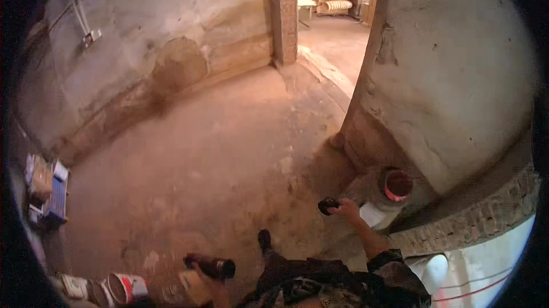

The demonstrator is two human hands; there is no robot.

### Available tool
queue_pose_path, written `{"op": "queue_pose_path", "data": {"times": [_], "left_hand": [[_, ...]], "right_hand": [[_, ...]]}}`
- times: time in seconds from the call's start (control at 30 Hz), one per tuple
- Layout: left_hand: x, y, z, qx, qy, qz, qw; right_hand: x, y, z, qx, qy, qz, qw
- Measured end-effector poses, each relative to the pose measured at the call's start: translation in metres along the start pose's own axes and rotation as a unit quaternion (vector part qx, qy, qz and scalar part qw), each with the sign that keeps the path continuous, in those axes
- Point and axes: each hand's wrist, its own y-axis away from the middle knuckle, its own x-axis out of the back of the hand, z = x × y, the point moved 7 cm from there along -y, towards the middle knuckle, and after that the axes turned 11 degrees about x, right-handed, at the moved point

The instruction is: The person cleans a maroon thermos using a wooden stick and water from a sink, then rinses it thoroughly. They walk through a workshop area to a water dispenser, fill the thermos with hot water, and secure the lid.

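My left hand (208, 278), low in the view and blurred, is closed around a dark cylindrical flask (220, 268) that lies sideways in its grip. Reaching out to the right, my right hand (346, 209) pinches a small dark rounded object (327, 205) at its fingertips; it looks like a cap, but its kind is unclear. Just beyond that hand stands a large pale container with a red-rimmed round top (397, 185). A white piece (372, 215) shows beside my right wrist.
White buckets (127, 288) stand at the lower left, with a blue crate and brown boxes (56, 193) above them. A doorway (331, 39) opens far ahead, with stacked pale rolls (334, 6) beyond. A brick ledge (474, 222) curves along the right.
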Motion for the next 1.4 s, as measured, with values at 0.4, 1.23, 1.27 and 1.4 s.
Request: {"op": "queue_pose_path", "data": {"times": [0.4,1.23,1.27,1.4], "left_hand": [[-0.285,-0.336,0.022,0.050,-0.141,-0.109,0.983],[-0.851,-0.807,-0.167,0.118,0.047,-0.177,0.976],[-0.867,-0.843,-0.177,0.118,0.027,-0.128,0.984],[-0.990,-0.934,-0.295,0.288,-0.072,-0.354,0.887]], "right_hand": [[-0.074,-0.079,0.100,-0.451,-0.023,-0.099,0.887],[0.222,-0.822,0.247,-0.309,0.074,0.098,0.943],[0.215,-0.817,0.258,-0.433,0.005,-0.002,0.901],[0.180,-0.755,0.314,-0.617,-0.111,0.042,0.778]]}}
